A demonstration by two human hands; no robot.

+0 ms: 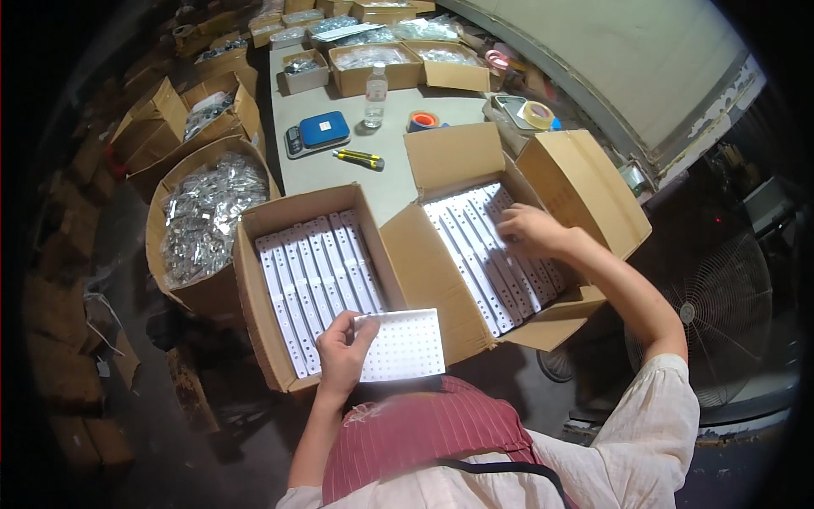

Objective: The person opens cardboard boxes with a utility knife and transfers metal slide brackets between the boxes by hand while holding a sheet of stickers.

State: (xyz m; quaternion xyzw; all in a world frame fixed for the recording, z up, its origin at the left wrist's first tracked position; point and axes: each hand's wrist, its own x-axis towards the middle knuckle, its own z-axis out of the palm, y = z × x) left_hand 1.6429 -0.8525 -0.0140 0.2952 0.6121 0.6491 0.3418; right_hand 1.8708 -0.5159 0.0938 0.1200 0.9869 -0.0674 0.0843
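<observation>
My left hand [342,355] pinches a white sheet with rows of small marks [407,346], possibly stickers, between thumb and fingers. That sheet is held at the near edge of the left cardboard box [373,229], which holds rows of white strips with dark holes [298,267]. Over the right cardboard box [449,157], my right hand [532,231] reaches down with its fingers curled together. Its fingertips are at the right box's white perforated strips [471,259]; anything between them is too small to make out. Both boxes have their flaps open.
Beyond the boxes, the table [318,182] bears a blue-topped scale [325,129], a yellow-black utility knife [360,159], a bottle [376,97] and tape rolls [422,120]. A carton of bagged metal parts [212,216] stands left; a fan [721,314] stands right.
</observation>
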